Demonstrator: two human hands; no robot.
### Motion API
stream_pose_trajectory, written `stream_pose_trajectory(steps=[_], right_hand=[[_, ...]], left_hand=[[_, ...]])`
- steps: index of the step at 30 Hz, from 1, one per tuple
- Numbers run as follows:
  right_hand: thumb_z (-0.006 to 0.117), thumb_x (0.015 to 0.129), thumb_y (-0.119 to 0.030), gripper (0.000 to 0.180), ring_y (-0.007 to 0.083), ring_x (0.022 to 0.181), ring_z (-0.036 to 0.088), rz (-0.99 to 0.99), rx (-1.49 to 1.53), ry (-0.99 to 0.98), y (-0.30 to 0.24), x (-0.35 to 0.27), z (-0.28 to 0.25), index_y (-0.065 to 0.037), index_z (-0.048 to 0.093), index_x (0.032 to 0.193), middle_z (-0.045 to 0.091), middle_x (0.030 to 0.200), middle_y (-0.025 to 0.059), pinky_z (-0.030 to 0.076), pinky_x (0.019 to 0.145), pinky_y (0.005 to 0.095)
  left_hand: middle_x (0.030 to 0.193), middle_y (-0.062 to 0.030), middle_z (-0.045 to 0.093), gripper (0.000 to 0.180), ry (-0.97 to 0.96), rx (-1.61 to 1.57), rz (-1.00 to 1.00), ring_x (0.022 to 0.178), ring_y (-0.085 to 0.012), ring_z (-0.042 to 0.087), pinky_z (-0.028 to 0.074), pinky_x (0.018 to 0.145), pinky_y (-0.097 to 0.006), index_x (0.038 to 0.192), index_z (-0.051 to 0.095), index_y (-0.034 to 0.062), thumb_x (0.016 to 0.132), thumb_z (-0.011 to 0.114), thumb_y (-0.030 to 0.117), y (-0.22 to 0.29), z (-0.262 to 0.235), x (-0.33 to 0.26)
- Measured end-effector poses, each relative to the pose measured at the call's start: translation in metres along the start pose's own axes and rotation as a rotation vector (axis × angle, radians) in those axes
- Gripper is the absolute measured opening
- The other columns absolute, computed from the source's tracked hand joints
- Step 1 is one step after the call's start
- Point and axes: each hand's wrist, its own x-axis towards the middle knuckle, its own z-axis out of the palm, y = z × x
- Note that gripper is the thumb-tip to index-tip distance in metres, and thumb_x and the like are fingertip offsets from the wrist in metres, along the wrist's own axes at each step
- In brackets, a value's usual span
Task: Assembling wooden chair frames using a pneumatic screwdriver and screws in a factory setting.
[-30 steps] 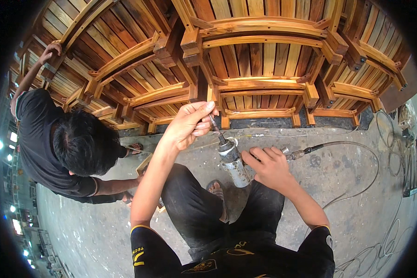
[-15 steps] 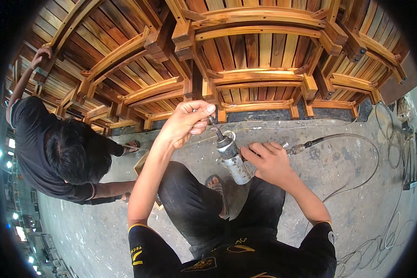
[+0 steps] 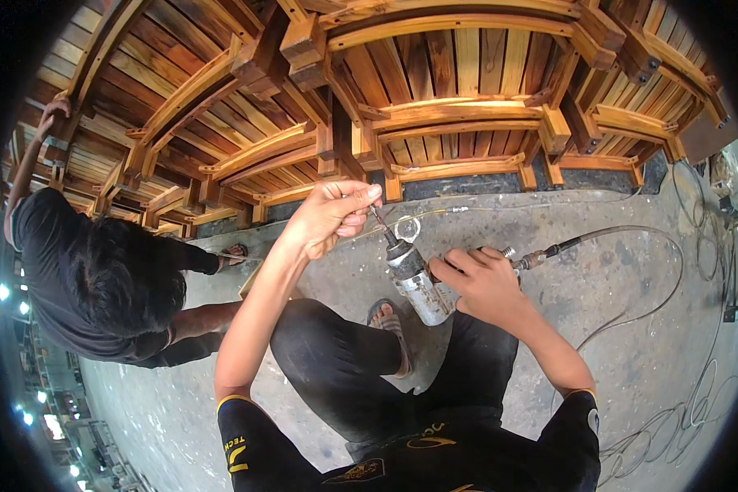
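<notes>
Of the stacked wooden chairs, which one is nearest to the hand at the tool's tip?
The chair at the centre, directly beyond the left hand. The others stand off to the left and right.

floor [image 3: 648, 353]: grey concrete | stacked wooden chairs [image 3: 459, 90] behind | daylight

Our right hand [image 3: 485, 283] covers the air tool's [image 3: 418, 283] grip. Our left hand [image 3: 330, 215] hides the thin bit's tip. At upper left, the co-worker's hand [image 3: 55, 109] nears the dark rim.
</notes>
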Motion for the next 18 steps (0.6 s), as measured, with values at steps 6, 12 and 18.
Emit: stream_pose_trajectory(steps=[6,12,18], right_hand=[[0.066,0.058,-0.009,0.049,0.0205,0.069,0.059,0.032,-0.014,-0.031,-0.002,-0.001,0.012,-0.016,0.057,0.106,0.049,0.087,0.0024,0.044,0.066,0.0318],[0.067,0.051,-0.004,0.058,0.0228,0.068,0.059,0.069,0.012,-0.049,-0.005,0.002,0.027,-0.014,0.056,0.107,0.048,0.085,0.0031,0.045,0.063,0.0332],[0.069,0.056,-0.006,0.056,0.0265,0.069,0.061,0.043,0.02,-0.258,0.009,0.023,0.063,-0.012,0.053,0.109,0.051,0.088,0.0058,0.049,0.065,0.0356]], left_hand=[[0.058,0.0063,0.038,0.023,-0.039,0.037,-0.052,0.049,-0.0021,0.031,0.023,0.04,-0.017,0.084,0.061,-0.0023,0.09,0.063,0.02,-0.01,-0.008,0.008],[0.058,0.0065,0.038,0.025,-0.029,0.073,-0.053,0.047,-0.0019,0.03,0.022,0.04,-0.018,0.085,0.061,-0.0019,0.09,0.063,0.023,-0.026,-0.018,0.02],[0.057,0.0063,0.039,0.034,0.135,0.018,-0.005,0.047,-0.0026,0.033,0.023,0.039,-0.018,0.083,0.062,-0.0003,0.094,0.057,0.031,-0.089,-0.053,0.057]])
